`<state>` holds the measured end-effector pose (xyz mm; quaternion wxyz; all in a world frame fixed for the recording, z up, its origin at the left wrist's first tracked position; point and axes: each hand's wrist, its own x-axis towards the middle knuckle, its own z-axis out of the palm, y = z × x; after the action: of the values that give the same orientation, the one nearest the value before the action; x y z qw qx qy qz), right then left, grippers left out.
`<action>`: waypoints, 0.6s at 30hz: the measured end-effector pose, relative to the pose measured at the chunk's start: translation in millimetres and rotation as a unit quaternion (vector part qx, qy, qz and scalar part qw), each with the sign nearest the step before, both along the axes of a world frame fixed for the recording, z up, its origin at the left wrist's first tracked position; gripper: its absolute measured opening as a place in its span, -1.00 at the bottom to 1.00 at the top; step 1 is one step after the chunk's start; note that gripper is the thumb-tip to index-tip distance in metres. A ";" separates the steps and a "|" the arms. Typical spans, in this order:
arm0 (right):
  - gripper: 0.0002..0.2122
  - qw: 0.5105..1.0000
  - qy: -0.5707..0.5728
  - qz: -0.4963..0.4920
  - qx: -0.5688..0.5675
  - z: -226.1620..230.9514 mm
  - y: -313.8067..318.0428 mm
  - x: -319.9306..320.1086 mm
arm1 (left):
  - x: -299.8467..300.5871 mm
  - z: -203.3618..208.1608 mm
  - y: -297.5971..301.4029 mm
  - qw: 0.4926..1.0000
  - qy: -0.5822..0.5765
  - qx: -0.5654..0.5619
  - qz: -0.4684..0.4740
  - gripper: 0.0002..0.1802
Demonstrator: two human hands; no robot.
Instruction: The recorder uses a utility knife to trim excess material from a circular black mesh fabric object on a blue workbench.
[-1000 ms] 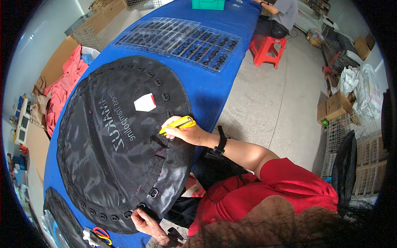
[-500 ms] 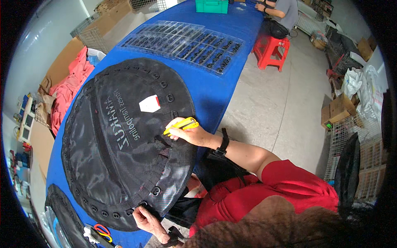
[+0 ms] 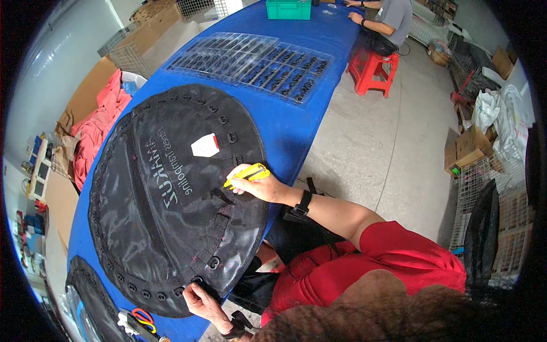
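A round black trampoline mat with pale lettering, a webbing band and several dark metal rings near its edge lies on the blue-covered table. Its near right edge reaches over the table side. My right hand rests above the mat's right part, closed around yellow thread snips, tips pointing left toward the band. Close to the front edge, my left hand pinches the mat rim beside a ring. A white label with a red corner lies on the mat.
Clear compartment trays of dark small parts and a green bin stand farther back. Scissors and another black mat lie front left. Another person sits on a red stool at the far right.
My hands stay almost in place, still gripping the snips and the mat rim. The view has shifted slightly. At the far end the other person's hands have moved a little apart.
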<state>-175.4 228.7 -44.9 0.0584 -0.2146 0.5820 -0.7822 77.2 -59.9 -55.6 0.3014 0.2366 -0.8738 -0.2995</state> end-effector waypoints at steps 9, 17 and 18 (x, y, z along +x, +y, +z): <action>-0.85 1.000 0.007 -0.001 0.006 3.1 0.9 0.9 | -0.4 3.9 4.3 1.000 -0.004 0.012 0.009 -0.73; -0.85 0.999 0.004 -0.008 0.038 12.8 1.4 2.4 | -0.3 -0.3 1.8 0.998 0.039 0.051 -0.028 -0.74; -0.85 0.999 -0.001 -0.009 0.038 13.2 1.2 2.6 | 0.2 0.3 3.0 0.998 0.034 0.039 -0.020 -0.74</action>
<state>-172.7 230.0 -31.7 0.0606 -0.2060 0.6133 -0.7601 77.4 -56.9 -55.3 0.3157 0.2200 -0.8551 -0.3475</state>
